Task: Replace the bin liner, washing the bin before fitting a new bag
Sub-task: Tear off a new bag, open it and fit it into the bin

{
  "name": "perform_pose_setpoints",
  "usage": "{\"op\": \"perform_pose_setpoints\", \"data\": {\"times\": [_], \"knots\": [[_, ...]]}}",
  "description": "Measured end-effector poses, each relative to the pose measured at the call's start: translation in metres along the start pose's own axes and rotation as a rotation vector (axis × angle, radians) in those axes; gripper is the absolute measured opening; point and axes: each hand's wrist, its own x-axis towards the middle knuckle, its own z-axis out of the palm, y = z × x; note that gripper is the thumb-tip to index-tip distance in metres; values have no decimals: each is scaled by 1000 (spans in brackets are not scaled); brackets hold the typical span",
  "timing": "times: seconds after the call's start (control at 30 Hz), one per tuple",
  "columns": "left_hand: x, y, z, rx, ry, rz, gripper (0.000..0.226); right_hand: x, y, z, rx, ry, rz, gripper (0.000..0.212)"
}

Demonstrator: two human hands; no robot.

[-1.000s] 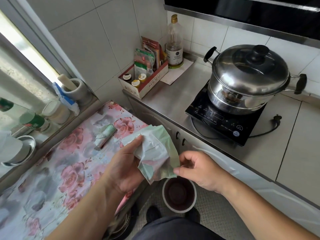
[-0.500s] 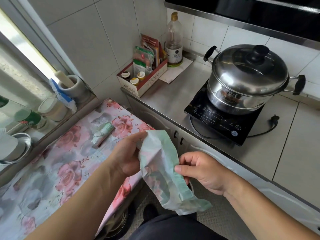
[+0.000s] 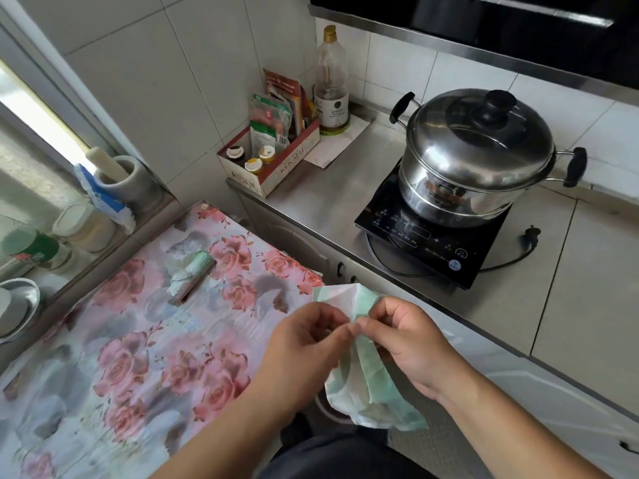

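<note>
While a pale green bin liner (image 3: 366,371) is pinched at its upper edge between the fingertips of both hands, its crumpled length is seen hanging down between the wrists, above the floor and in front of the dark trousers. The left hand (image 3: 307,344) is curled, thumb and forefinger closed on the plastic; the right hand (image 3: 401,337) is likewise curled, its fingertips meeting those of the left on the same edge. A curved pale rim, possibly that of the bin, is glimpsed below the liner, but it is mostly hidden and cannot be identified for certain. A roll of green bags (image 3: 192,276) is laid on the rose-patterned cloth (image 3: 145,344) covering the tabletop to the left, well apart from the hands. On the steel tabletop (image 3: 321,198) beyond, a lidded stainless steamer pot (image 3: 480,157) is set on a black induction cooker (image 3: 425,243), whose plug (image 3: 530,236) lies loose beside it. A cardboard box (image 3: 273,160) of packets and small bottles is stood in the corner by the tiled wall, just beside a tall bottle (image 3: 330,81). A stone mortar with pestle (image 3: 121,178) is kept on the window ledge.
</note>
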Motion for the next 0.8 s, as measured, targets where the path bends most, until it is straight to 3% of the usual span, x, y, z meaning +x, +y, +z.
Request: {"op": "perform_pose_setpoints", "data": {"times": [0.13, 0.3, 0.47, 0.67, 0.8], "knots": [[2, -2, 16, -172, 4, -174, 13, -4, 0, 7, -164, 60, -64, 32], [7, 0, 15, -261, -23, -310, 12, -5, -1, 5, -366, 54, -155, 14], [11, 4, 9, -421, -67, -454, 12, -6, 0, 6, -319, 19, -136, 19], [9, 2, 3, -521, -164, -469, 4, -6, -1, 6, -311, -20, -143, 25], [10, 3, 1, -514, -173, -483, 15, -5, -2, 5, -350, -42, -157, 23]]}}
